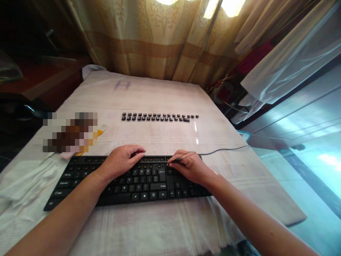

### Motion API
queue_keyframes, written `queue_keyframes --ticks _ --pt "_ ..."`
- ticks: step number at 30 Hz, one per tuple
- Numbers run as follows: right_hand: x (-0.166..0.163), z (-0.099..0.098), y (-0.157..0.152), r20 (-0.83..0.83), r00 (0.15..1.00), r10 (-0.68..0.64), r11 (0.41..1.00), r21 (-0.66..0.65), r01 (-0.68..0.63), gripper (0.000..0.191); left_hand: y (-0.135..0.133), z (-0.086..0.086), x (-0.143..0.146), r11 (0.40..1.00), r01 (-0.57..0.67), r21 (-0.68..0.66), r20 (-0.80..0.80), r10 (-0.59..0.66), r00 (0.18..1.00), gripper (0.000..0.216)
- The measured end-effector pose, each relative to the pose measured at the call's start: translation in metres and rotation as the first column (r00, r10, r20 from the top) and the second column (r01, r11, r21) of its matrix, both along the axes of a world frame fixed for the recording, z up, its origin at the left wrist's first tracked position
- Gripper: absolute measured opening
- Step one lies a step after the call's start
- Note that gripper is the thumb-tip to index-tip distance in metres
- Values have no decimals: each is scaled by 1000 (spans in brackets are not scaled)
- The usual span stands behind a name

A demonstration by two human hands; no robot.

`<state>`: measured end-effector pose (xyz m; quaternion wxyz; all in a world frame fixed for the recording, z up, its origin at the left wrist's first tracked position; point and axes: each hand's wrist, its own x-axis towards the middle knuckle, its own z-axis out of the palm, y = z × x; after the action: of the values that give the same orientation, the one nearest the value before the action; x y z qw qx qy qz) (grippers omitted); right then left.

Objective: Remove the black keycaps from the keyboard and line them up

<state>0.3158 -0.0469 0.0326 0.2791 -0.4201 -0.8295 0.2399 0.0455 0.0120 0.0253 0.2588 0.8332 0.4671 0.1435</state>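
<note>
In the head view the black keyboard (pixel 144 186) lies at 6 o'clock on the cloth-covered table (pixel 160 96). The left hand (pixel 121 161) rests on its top rows, fingers curled and seemingly steadying it; whether they pinch anything cannot be told. The right hand (pixel 191 167), at 3 o'clock of the left, pinches a thin dark tool (pixel 177 160) tip-down at the top row. No container shows: loose keycaps (pixel 160 117) lie in tidy rows at 12 o'clock, likely to keep them in order.
</note>
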Motion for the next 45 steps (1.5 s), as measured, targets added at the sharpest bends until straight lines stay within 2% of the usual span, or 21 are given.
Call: queue_keyframes --ticks 4,6,8,11,18,24,37,39,42,45 --pt "-3 7 3 247 968 38 996 69 -56 16 -1 2 1 1000 3 -1 -2 -3 1000 35" --pt "-4 7 7 285 955 77 994 48 -94 15 -1 2 1 1000 1 -3 0 -1 1000 36" --pt "-4 5 10 223 969 108 992 33 -118 15 -1 2 1 1000 0 -8 -1 0 1000 36" --pt "-1 1 11 126 988 86 994 52 -93 15 -2 3 2 1000 -2 -7 -4 2 1000 35" --pt "2 1 -3 126 991 -48 999 32 44 20 -1 3 1 1000 -8 4 8 8 1000 33" --pt "-3 -7 -10 13 996 -91 991 96 90 21 -1 2 1 1000 -8 5 4 8 1000 34" --pt "-2 -6 -10 -83 989 -126 992 -12 125 21 0 5 3 1000 -13 -25 14 13 1000 32" --pt "-1 -7 -10 -178 967 -183 983 -69 173 22 0 4 3 1000 -11 -26 18 12 1000 32" --pt "2 -9 -9 -376 850 -369 927 -217 307 28 0 3 2 1000 -9 -29 15 9 1000 33" --pt "5 -11 -7 -458 768 -447 890 -314 331 33 0 2 2 1000 -11 -28 12 12 1000 33"
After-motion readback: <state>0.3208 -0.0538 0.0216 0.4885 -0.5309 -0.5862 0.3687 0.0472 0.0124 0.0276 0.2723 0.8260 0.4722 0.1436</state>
